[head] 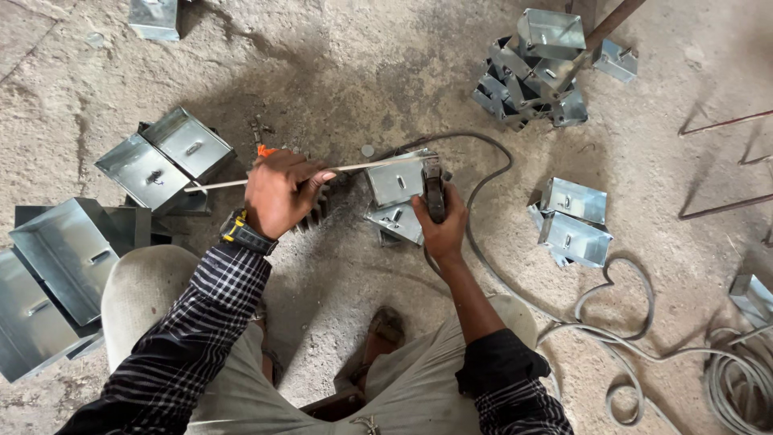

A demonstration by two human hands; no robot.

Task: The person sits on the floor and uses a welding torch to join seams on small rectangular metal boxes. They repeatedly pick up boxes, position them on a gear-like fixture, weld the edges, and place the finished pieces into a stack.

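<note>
Your left hand is closed around a thin rod lying nearly level, its long axis left to right, tip over the metal box. Your right hand clamps the dark holder there. The open boxes on your left hold nothing visible.

Bare floor lies open ahead; metal boxes crowd the left, a box pile and cable the right.
</note>
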